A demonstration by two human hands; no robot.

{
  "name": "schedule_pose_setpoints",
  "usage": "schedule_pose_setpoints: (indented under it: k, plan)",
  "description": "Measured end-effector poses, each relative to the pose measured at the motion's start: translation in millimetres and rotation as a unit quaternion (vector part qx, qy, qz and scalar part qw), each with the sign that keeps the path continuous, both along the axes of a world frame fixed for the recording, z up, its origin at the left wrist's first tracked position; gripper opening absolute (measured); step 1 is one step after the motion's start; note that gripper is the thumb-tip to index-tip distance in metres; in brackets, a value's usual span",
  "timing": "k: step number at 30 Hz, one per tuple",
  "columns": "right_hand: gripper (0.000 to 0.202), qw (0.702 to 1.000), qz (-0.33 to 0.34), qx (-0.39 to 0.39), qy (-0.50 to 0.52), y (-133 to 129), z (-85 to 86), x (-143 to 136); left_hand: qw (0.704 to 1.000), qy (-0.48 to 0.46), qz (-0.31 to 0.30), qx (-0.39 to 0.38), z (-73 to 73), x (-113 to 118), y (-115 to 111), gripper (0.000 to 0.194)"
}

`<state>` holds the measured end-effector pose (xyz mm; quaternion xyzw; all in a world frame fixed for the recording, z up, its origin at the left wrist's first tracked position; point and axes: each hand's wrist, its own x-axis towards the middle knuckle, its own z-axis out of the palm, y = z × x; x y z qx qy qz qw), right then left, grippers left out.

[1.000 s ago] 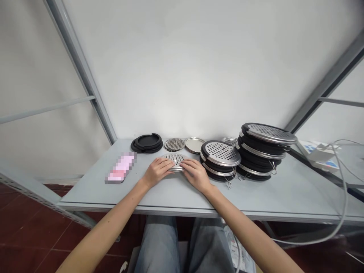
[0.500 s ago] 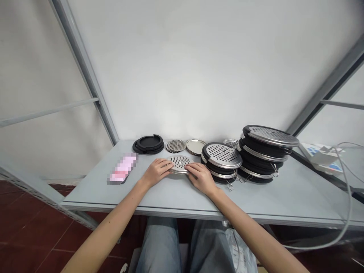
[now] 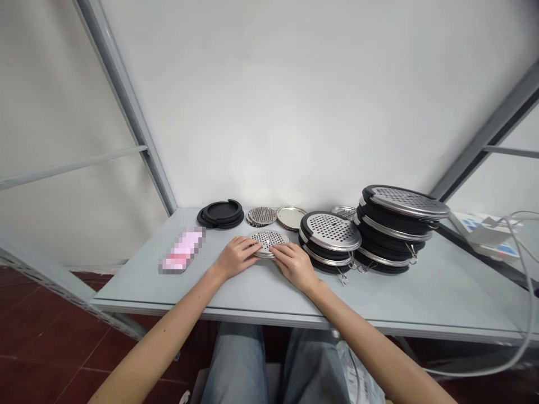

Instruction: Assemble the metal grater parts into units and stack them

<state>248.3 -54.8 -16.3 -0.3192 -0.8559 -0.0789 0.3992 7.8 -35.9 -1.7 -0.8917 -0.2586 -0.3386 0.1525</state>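
At the left of the grey tabletop [image 3: 236,294] lies a flat pink item [image 3: 183,249], pixelated beyond reading. Further back, near the wall, a low pile of black rings [image 3: 221,212] sits flat.

Next comes the left hand [image 3: 238,257], fingers bent and held close together, gripping the left side of a round, silvery perforated disc [image 3: 268,239]. This disc lies directly between the two hands, a little ahead of the wrists, its pierced face turned up. Being round, it has no long axis; neither hand is clearly nearer, as both touch its rim. Whether its underside rests on the tabletop cannot be told. Behind it are a few smaller perforated plates [image 3: 261,216] and, to their right, some plain shallow lids [image 3: 291,217].

The right hand [image 3: 297,266] mirrors the left, fingers together over the disc's right side; its thumb is mostly hidden.

Just beside that hand stands a short stack [image 3: 330,238] of black-edged round pieces topped with a perforated plate, wire clips [image 3: 344,278] hanging from its side. Further right rises a taller stack [image 3: 393,230], then a white box [image 3: 490,233].
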Motion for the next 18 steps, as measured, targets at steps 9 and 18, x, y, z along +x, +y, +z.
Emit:
schedule_pose_setpoints:
  k: [9,18]
  plan:
    - [0.027,0.999,-0.027,0.014,-0.023,-0.2,1.9,-4.1,1.000,-0.006,-0.003,0.029,-1.3,4.1,-1.1,0.027]
    - [0.042,0.997,-0.006,-0.072,0.030,8.6,-5.6,3.4,0.995,-0.019,0.028,-0.088,-3.6,-11.2,3.2,0.049]
